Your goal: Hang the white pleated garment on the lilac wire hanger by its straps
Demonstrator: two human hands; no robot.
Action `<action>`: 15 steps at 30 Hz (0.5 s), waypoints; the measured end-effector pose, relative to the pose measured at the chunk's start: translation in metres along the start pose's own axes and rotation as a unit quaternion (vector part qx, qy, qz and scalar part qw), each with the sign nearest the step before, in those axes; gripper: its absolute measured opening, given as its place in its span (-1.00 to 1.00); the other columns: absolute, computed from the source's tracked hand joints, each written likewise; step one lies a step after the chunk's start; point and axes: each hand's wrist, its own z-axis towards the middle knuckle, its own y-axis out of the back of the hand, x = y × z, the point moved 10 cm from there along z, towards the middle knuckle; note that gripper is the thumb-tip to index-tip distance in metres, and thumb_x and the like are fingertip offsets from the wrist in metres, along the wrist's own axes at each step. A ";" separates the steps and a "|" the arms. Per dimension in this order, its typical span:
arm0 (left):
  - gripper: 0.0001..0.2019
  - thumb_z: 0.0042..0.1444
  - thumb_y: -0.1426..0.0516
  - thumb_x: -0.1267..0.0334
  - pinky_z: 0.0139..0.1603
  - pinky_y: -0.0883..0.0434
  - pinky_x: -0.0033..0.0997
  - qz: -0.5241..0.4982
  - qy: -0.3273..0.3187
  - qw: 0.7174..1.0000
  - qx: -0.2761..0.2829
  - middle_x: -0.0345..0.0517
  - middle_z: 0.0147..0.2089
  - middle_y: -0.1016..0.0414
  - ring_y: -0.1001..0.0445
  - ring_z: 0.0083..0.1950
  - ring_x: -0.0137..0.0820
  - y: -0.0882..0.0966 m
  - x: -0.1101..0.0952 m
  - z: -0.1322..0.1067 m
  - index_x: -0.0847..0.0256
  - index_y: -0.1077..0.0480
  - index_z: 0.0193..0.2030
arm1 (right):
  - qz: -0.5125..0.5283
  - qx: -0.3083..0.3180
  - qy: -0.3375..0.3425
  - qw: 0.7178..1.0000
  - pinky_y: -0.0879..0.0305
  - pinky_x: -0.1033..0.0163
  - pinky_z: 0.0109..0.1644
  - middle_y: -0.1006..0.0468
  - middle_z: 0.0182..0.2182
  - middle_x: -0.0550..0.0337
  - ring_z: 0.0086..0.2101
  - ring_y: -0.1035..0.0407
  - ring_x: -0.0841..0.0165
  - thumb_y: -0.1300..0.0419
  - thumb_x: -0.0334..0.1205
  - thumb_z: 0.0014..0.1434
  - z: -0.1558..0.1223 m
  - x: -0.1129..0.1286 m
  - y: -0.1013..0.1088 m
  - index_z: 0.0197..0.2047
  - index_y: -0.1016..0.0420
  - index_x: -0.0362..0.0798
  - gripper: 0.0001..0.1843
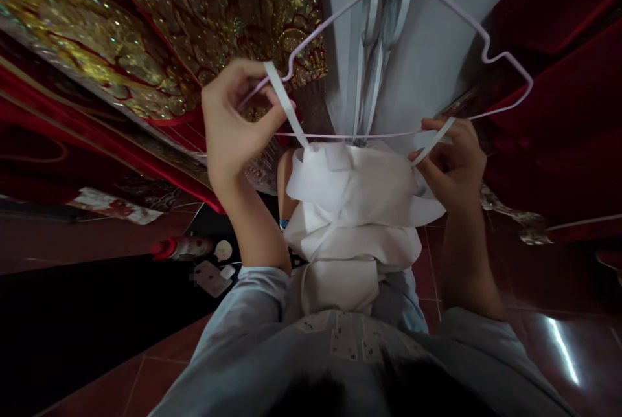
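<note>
A white strappy garment (357, 210) hangs folded in front of me, below a pale pink wire hanger (440, 6) that hangs from above. My left hand (233, 122) is closed, pinching the garment's left strap (286, 106) against the hanger's left arm. My right hand (454, 161) is closed on the right strap (435, 138), just under the hanger's bottom wire near its right end. Both forearms reach up from my grey-blue sleeves.
Red velvet cloth with gold sequin embroidery (194, 9) hangs at the upper left, more red fabric (568, 100) at the right. A grey-white door or wall panel (437, 48) stands behind the hanger. Below lie red floor tiles (97, 397), a dark mat (72, 313) and small items (208, 274).
</note>
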 end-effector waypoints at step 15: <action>-0.63 0.56 -0.19 -0.05 -0.07 -0.62 -0.38 -0.227 0.020 0.964 -0.136 -0.12 -0.29 -0.64 -0.71 -0.18 -0.32 -0.011 0.068 -0.050 0.10 -0.42 -0.27 | -0.055 -0.259 0.053 0.963 -0.46 0.15 -0.30 -0.67 -0.16 0.16 -0.28 -0.54 0.28 -0.50 0.16 0.20 -0.007 0.005 0.058 -0.05 -0.74 0.15 -0.64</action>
